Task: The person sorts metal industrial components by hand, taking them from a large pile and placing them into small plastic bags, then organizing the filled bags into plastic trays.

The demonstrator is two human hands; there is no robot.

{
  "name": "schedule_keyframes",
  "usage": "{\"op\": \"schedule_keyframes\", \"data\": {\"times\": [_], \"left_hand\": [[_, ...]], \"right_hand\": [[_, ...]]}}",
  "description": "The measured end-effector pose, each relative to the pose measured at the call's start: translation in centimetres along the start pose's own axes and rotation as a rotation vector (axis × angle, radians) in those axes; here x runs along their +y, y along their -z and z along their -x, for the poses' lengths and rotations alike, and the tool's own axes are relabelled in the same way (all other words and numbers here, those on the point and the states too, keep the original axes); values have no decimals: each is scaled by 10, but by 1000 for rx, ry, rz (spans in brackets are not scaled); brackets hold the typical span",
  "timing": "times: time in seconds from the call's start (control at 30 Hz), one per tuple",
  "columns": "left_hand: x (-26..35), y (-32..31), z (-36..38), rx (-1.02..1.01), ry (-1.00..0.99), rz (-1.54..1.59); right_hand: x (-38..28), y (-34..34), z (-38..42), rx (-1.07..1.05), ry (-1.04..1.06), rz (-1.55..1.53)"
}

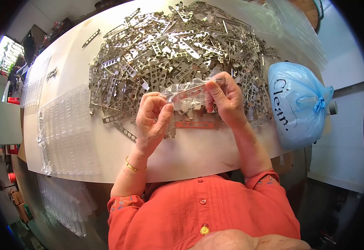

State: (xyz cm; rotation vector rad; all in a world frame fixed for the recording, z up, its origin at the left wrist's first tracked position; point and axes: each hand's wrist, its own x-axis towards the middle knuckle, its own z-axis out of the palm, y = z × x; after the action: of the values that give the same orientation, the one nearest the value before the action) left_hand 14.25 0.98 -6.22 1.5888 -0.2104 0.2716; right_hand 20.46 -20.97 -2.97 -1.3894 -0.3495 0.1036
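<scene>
So both hands are working above the near side of a big heap of metal pieces [148, 62], right around the middle of the table [182, 160]. The left hand [153, 116] is curling its fingers in and pinching the left end of some crinkly clear plastic [184, 88]. The right hand [228, 102] is gripping the other end, thumb pressing on top against bent fingers. A slim metal strip [195, 90] is stretching between them along with the plastic; I can't tell if it's sitting inside or just against it.

Just below, a flat holed bar [194, 124] is lying at the near edge of the heap, looking reddish. Another loose bar [125, 132] is lying at an angle just left of that, near the left wrist. Over on the left, clear plastic trays [67, 133] are lying flat, and a few small metal bits [51, 73] are sitting farther back. On the right, a knotted blue bag [298, 104] marked "Clean" is sitting beside the heap.
</scene>
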Motion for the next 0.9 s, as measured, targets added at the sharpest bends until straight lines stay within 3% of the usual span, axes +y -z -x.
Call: {"op": "schedule_keyframes", "data": {"times": [0.27,0.37,0.43,0.7,0.9], "left_hand": [[3,0,1,104,-53,-36],[2,5,2,112,-187,-155],[11,0,1,246,-7,206],[6,6,-1,197,48,178],[5,6,-2,97,194,258]], "right_hand": [[2,-1,1,-16,40,111],[2,-1,0,4,31,56],[2,0,0,23,19,9],[3,2,-1,14,41,-43],[3,-2,2,-78,15,2]]}}
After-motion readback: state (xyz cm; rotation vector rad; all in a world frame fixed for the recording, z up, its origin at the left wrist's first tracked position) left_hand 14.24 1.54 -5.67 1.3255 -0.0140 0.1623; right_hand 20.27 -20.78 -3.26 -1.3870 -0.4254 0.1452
